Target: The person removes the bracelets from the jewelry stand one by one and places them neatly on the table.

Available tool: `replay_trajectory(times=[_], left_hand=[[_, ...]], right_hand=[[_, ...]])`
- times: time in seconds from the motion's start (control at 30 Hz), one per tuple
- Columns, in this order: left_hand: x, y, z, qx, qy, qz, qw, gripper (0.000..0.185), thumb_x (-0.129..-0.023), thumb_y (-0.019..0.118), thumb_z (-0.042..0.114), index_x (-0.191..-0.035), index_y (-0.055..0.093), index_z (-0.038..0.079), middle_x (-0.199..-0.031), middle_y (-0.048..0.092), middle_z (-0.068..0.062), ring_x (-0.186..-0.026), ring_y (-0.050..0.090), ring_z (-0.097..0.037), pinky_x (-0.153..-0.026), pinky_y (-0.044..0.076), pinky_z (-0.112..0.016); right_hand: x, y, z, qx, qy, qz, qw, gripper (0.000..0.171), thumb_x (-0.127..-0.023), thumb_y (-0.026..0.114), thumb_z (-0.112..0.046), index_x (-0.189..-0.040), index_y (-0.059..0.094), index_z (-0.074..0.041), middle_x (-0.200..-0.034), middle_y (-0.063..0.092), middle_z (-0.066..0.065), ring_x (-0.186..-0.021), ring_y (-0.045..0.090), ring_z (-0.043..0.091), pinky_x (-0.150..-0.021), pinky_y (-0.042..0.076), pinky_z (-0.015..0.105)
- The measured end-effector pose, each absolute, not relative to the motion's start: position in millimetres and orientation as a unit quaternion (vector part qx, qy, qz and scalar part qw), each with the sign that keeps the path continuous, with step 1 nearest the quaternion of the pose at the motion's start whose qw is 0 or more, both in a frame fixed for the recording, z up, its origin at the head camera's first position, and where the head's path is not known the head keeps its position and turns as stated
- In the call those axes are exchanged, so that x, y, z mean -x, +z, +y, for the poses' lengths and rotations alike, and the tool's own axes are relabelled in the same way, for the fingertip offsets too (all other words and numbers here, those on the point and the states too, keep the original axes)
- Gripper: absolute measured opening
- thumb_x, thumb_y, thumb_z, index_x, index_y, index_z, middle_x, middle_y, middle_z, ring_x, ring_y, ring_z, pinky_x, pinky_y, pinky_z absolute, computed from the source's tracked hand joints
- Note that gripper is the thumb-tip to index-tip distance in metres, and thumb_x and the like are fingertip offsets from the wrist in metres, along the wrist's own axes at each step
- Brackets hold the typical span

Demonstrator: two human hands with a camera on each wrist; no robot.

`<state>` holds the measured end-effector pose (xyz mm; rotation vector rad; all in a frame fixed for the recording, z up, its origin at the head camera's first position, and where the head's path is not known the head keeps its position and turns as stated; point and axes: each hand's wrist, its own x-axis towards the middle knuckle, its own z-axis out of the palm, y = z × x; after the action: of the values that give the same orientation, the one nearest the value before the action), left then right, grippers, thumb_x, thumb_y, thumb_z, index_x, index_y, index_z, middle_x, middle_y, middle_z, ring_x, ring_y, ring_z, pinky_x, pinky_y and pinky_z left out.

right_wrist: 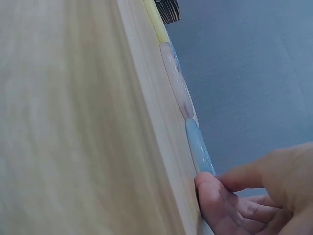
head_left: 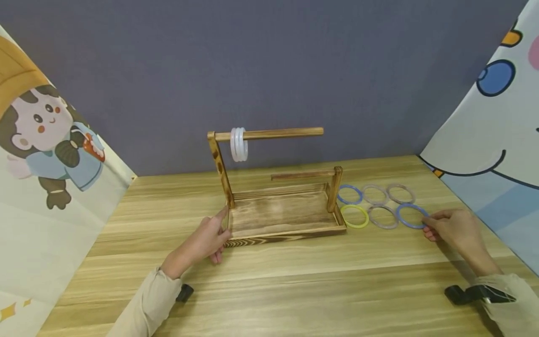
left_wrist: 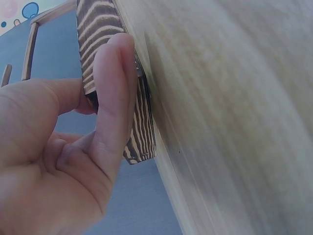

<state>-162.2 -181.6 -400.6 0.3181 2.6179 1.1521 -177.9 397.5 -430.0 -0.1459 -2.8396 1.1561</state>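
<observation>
In the head view a wooden bangle stand (head_left: 278, 238) has a tray base, a tall post with a long rod, and a shorter post with a low rod. Three whitish bangles (head_left: 239, 145) hang on the long rod near its post. My left hand (head_left: 206, 238) grips the front left corner of the tray; its thumb and fingers lie on either side of the striped wood (left_wrist: 142, 127) in the left wrist view. On the far right my right hand (head_left: 455, 231) pinches the near edge of a blue bangle (head_left: 410, 216), which lies flat on the table.
Right of the stand, several more bangles lie in two rows: a blue one (head_left: 350, 186), a yellow one (head_left: 355, 225) and pale ones, such as one at the back (head_left: 401, 186). A grey wall (head_left: 269, 61) stands behind the wooden table (head_left: 294, 290), with cartoon panels on both sides.
</observation>
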Motion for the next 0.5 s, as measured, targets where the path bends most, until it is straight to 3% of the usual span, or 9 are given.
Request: replay_trajectory(times=[0.5], left_hand=[[163.4, -401.2, -181.7, -0.097, 0.396, 0.903, 0.137, 0.076, -0.098, 0.055, 0.004, -0.159, 0.010, 0.002, -0.056, 0.059, -0.013, -0.037, 0.059, -0.022, -0.036, 0.055, -0.038]], right_hand=[[178.1, -433.3, 396.5, 0.034, 0.374, -0.925, 0.057, 0.036, -0.100, 0.059, -0.012, -0.105, 0.063, 0.023, -0.069, 0.071, 0.014, -0.051, 0.067, 0.011, -0.046, 0.058, 0.024]])
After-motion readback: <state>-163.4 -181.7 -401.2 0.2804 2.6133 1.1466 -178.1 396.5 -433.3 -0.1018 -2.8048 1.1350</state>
